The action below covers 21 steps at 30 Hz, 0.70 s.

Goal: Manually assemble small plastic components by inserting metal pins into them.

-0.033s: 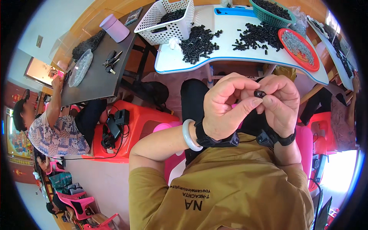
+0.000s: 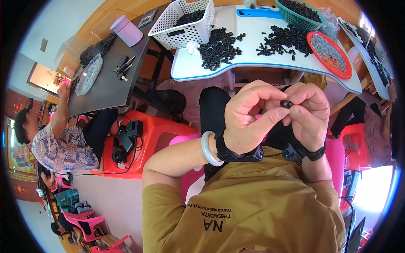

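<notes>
A small black tube-shaped piece (image 2: 286,103) is pinched between the fingertips of both hands, in front of my chest and off the table. My left hand (image 2: 252,116) has thumb and fingers closed on its left side. From the other side my right hand (image 2: 310,114) closes on it too, thumb and forefinger meeting at the piece. One end of the piece faces up and looks hollow. Beyond my hands, many similar black pieces lie in a left pile (image 2: 216,49) and a right pile (image 2: 284,40) on the white table (image 2: 249,60).
A white perforated basket (image 2: 162,30), a green basket (image 2: 291,16) and a blue tray (image 2: 258,13) stand at the table's back. An orange-red plate (image 2: 346,74) holds small silvery parts. At left, a person (image 2: 67,143) sits by a dark table (image 2: 110,90); a red stool (image 2: 154,126) carries black devices.
</notes>
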Available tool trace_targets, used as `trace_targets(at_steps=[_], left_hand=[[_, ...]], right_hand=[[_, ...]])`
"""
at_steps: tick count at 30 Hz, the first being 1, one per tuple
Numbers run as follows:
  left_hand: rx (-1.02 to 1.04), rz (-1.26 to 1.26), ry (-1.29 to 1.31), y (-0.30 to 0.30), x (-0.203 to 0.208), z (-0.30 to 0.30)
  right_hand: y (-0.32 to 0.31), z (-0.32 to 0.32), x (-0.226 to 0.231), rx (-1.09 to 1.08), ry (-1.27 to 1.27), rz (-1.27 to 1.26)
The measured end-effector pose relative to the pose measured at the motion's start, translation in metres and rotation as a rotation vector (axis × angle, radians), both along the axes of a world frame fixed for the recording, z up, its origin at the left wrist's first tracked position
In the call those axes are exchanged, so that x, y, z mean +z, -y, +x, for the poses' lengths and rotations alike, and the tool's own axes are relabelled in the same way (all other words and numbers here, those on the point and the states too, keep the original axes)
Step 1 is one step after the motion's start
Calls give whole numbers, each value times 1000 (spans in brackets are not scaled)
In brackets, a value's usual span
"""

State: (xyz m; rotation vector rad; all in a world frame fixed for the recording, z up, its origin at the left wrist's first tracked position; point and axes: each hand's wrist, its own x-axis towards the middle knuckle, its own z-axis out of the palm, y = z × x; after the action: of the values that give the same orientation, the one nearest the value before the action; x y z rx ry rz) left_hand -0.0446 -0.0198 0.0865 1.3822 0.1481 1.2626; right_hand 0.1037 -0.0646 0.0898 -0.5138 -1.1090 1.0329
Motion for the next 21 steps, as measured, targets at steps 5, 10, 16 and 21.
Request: trace_targets(at_steps=[5,10,16,21], left_hand=[[88,164,-47,-3,-4,0],[242,285,-96,-4,-3,1],[290,218,-62,-1,-1,5],[44,-86,55,0,-7,9]], right_hand=[[3,0,-5,-26,30,-7],[1,1,-10,-58,39,-129],[-4,4,-20,-15,135,-217],[-9,4,-28,-93,111,-180]])
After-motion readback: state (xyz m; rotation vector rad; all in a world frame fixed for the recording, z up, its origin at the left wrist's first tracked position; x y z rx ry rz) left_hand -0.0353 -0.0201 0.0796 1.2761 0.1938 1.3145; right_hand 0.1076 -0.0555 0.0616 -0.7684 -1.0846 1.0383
